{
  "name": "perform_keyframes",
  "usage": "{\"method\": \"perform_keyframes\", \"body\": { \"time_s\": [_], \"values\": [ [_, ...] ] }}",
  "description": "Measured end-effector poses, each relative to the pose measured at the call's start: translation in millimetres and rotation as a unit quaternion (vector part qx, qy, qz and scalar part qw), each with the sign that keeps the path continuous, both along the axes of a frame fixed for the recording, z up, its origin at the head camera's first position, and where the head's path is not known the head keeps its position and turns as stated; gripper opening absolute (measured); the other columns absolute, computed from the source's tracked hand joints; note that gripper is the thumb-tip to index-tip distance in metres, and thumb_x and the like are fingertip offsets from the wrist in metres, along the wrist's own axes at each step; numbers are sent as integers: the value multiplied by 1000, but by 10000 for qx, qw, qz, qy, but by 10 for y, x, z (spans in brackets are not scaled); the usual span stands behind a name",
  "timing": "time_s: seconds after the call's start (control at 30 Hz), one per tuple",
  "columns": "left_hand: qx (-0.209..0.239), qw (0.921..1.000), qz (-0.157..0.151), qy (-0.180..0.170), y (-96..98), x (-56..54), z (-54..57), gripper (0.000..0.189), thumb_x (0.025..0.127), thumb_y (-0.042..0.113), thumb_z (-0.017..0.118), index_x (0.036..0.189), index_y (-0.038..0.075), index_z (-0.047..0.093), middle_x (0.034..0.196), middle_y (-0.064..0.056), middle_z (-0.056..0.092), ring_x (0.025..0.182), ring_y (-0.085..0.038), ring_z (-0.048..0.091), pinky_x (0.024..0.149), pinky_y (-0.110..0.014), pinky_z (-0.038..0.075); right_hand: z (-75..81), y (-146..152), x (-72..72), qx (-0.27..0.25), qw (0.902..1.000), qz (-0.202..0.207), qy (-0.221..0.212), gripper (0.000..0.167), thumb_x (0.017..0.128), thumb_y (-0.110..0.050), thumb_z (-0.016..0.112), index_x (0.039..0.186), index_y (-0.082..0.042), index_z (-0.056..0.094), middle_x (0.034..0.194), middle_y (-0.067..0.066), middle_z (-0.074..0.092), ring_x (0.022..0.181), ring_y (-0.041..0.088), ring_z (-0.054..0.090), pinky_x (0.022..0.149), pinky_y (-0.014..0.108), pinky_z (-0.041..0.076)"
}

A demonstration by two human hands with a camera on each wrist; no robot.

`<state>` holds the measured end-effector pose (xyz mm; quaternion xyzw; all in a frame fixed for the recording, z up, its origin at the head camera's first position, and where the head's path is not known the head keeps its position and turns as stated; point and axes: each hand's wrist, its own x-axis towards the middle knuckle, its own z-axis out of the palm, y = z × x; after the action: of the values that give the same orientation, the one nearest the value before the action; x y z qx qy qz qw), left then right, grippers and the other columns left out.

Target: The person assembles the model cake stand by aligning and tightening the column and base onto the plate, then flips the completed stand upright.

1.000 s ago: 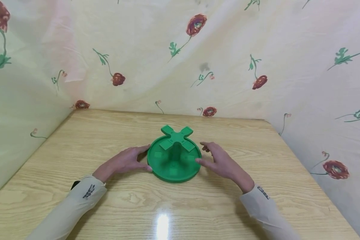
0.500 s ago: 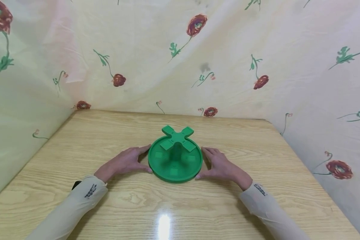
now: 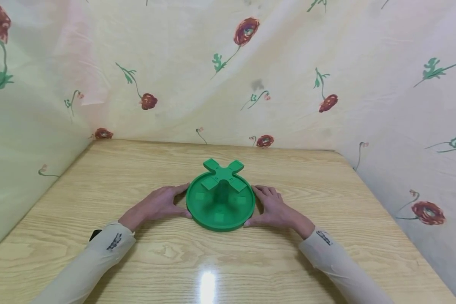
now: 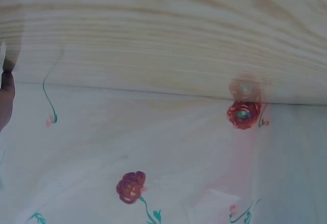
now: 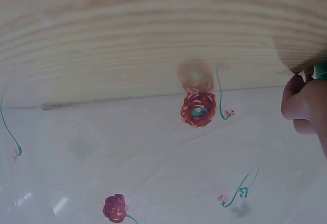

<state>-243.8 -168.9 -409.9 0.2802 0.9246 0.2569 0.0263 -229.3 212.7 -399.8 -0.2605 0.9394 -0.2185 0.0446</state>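
A green round tray (image 3: 220, 228) sits on the table, with a post at its middle that carries a four-armed cross plate (image 3: 224, 173). Small raised squares show on the tray's floor. My left hand (image 3: 160, 204) holds the tray's left side, thumb near the front and fingers farther back along the rim. On the opposite side my right hand (image 3: 276, 210) grips the rim the same way, thumb at the front right. In the right wrist view the curled fingers of the right hand (image 5: 305, 103) meet a sliver of green at the frame's edge. The left wrist view catches only a fingertip (image 4: 6, 100).
The wooden table (image 3: 167, 261) extends around the tray on all sides. A flowered cloth (image 3: 182, 63) hangs behind it and along the left and right edges. Near the front, a bright light reflection lies on the tabletop.
My right hand has come down from just over the tray's right rim to its side, thumb now at the front. The left hand and the tray stay nearly where they were.
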Motion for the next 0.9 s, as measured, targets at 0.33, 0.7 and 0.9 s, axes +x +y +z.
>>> {"method": "perform_keyframes", "body": {
  "time_s": [0.33,0.7,0.9],
  "values": [
    [58,9999,-89,1,2,24,21,106,81,59,82,158,0,38,154,-18,49,139,-37,49,111,-56,42,6,-22,6,-45,10000,-24,-42,119,77,-54,88,160,7,28,157,26,34,143,48,27,111,71,24],
    [868,9943,-369,-491,-50,24,-45,98,88,49,81,160,3,35,156,-18,46,142,-37,44,116,-55,36,15,6,25,-1104,9908,111,-771,109,83,-44,87,162,2,27,157,25,33,143,46,27,115,69,23],
    [1433,9780,-402,-1460,-65,12,81,93,91,44,80,161,5,34,161,-11,39,150,-30,33,121,-50,28,136,9,30,-2038,9672,327,-1481,94,92,-29,82,162,1,26,155,22,38,135,40,46,108,53,44]
  ]
}}
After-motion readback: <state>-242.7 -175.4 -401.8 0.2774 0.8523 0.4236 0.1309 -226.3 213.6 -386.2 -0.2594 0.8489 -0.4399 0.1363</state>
